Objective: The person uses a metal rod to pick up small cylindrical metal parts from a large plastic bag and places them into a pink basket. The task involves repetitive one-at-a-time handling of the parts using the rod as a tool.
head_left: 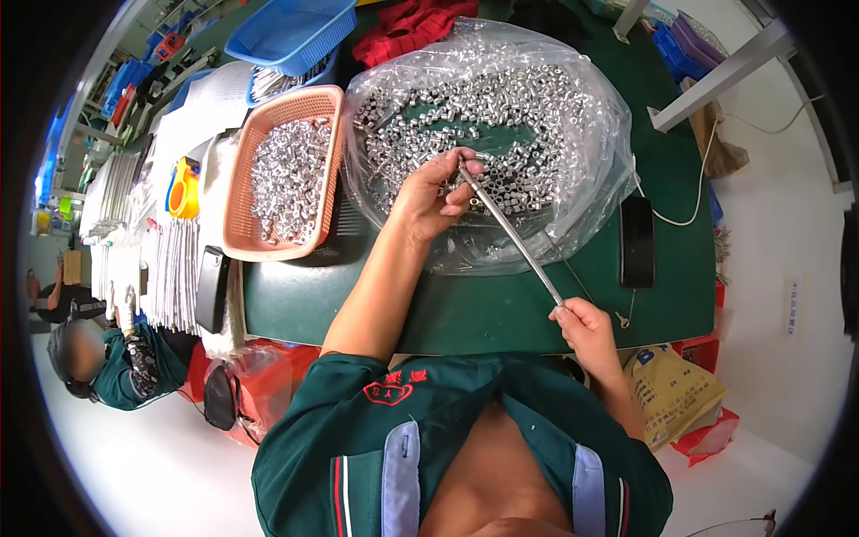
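A long thin metal rod (512, 234) slants across the front of the table, between my two hands. My right hand (586, 331) is closed around its near end, close to the table's front edge. At the far end, my left hand (436, 195) has thumb and fingers pinched about the rod's tip; any small part held there is too small to make out. Under and beyond my left hand lies an open clear plastic bag (595, 192) spread flat. Many small shiny metal sleeves (483, 103) are scattered over it, around a gap where green shows.
Left of the bag stands a peach plastic basket (234, 201) of similar metal parts, with blue baskets (291, 40) behind. A black phone (637, 242) and a small key (623, 319) lie at right. Papers, a tape dispenser (184, 190) and a black case (213, 288) sit left. Another person (134, 362) is far left.
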Demonstrator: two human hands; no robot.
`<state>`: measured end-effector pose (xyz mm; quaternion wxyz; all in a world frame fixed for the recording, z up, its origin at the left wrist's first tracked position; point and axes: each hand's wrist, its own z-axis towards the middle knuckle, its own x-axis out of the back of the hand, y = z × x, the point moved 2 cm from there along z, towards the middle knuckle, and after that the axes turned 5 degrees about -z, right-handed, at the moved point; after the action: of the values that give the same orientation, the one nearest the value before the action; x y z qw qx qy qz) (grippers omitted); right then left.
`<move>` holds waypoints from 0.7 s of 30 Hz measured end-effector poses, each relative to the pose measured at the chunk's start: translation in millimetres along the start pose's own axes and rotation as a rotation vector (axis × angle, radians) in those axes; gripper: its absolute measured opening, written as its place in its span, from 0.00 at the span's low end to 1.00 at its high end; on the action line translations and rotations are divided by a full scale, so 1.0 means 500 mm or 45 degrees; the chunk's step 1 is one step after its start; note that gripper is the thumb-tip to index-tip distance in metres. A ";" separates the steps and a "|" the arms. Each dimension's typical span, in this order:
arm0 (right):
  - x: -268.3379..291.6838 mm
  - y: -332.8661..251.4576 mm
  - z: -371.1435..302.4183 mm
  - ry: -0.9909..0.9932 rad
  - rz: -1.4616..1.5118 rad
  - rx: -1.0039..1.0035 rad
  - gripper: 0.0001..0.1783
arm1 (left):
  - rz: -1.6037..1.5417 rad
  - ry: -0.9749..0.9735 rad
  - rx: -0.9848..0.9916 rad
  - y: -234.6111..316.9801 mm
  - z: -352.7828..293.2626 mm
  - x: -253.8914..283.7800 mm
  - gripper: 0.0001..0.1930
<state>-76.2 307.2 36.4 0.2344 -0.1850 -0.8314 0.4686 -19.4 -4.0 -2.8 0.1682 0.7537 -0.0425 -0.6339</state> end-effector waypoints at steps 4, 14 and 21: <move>-0.001 -0.006 0.004 0.018 0.021 0.022 0.09 | -0.075 0.064 -0.092 0.003 -0.001 -0.005 0.11; -0.003 -0.007 0.003 0.042 0.036 0.046 0.09 | 0.202 0.175 -0.166 -0.007 -0.002 -0.028 0.11; -0.022 0.004 0.000 -0.007 0.109 0.027 0.10 | 0.115 0.084 -0.240 -0.023 0.002 -0.024 0.12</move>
<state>-66.8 302.4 32.2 0.2138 -0.2166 -0.8184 0.4874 -24.2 10.0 5.1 0.2681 0.7522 -0.0109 -0.6018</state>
